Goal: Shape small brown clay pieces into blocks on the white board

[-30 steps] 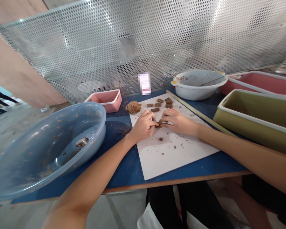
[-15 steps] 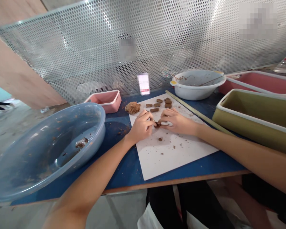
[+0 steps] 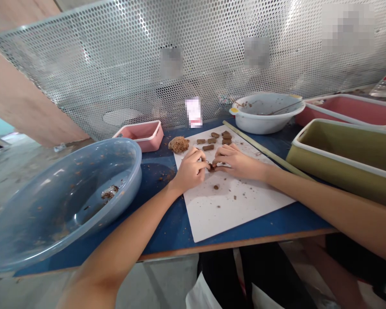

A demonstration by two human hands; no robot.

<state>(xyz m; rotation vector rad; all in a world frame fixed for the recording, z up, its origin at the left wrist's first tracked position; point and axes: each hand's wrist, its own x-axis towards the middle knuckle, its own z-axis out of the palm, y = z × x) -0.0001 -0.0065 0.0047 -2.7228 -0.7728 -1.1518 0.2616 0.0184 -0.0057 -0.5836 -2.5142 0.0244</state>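
Note:
My left hand (image 3: 190,168) and my right hand (image 3: 235,161) meet fingertip to fingertip over a white sheet (image 3: 226,201) on the blue table. Both pinch one small brown dough piece (image 3: 211,166) between them, fingers curled. Behind the hands lie several small shaped brown pieces (image 3: 217,138) on the sheet. A rough brown dough lump (image 3: 179,144) sits at the sheet's far left corner. A small crumb ball (image 3: 216,187) lies just in front of my hands.
A large blue basin (image 3: 60,197) stands at the left. A small pink tray (image 3: 143,134), a white bowl (image 3: 266,112), an olive tray (image 3: 347,159), a pink tray (image 3: 357,110) and a pale stick (image 3: 263,151) surround the sheet. A perforated metal screen (image 3: 115,64) backs the table.
Both hands have stayed together on the small piece, with only slight finger shifts. The view has moved up a little.

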